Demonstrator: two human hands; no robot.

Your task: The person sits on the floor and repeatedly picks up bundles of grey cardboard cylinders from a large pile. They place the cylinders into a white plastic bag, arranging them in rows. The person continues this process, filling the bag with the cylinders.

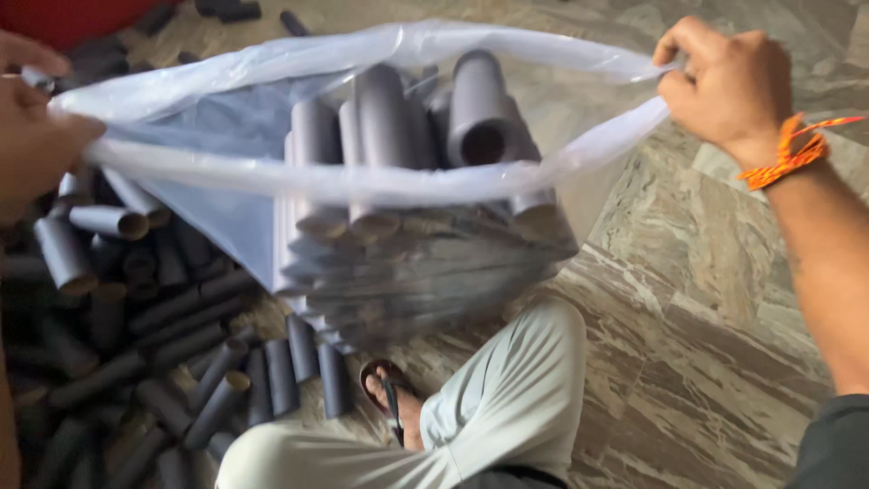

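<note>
Head view, looking down at both hands. A clear plastic bag [244,208] is stretched open between them, its mouth forming a wide oval across the upper half of the view. The left hand [32,127] pinches the rim at the left edge, fingers closed on the film; part of this hand is cut off by the frame. The right hand [724,81], with an orange thread band [787,154] on its wrist, closes its grip on the rim at the right, fingers curled over the rolled edge.

Inside the bag, grey cardboard tubes [389,118] stand roughly upright and tilted, packed against one another; one shows its open end near the middle of the mouth. The lower part of the bag is blurred, so the tubes there cannot be told apart.

On the marble floor [706,299] to the left lies a loose heap of tubes [136,344], just beside and partly under the bag. Below the bag, a bent leg in pale trousers [507,398] and a foot in a sandal [389,403] rest on the floor.
</note>
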